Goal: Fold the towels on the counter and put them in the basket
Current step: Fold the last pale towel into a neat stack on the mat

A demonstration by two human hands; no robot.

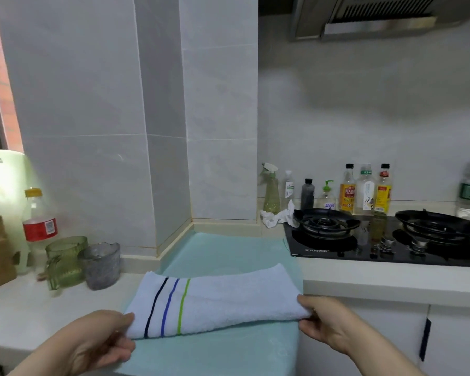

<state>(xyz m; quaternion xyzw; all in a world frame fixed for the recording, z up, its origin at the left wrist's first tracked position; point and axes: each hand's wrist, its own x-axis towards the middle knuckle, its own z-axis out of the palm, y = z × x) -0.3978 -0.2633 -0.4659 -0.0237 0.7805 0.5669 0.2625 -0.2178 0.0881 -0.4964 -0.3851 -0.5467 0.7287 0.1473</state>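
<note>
While the left hand (pixel 103 337) is pinching the striped end of the towel (pixel 217 302) and the right hand (pixel 326 324) is pinching its plain end, as it is lying half-folded on the teal cloth (pixel 228 253), the fold is likely calling for level, matched edges.

Soft window light, mild haze
Glare blooms up-left of the left hand (pixel 92 340); wall (pixel 73 104) seams bow at the edges.
</note>
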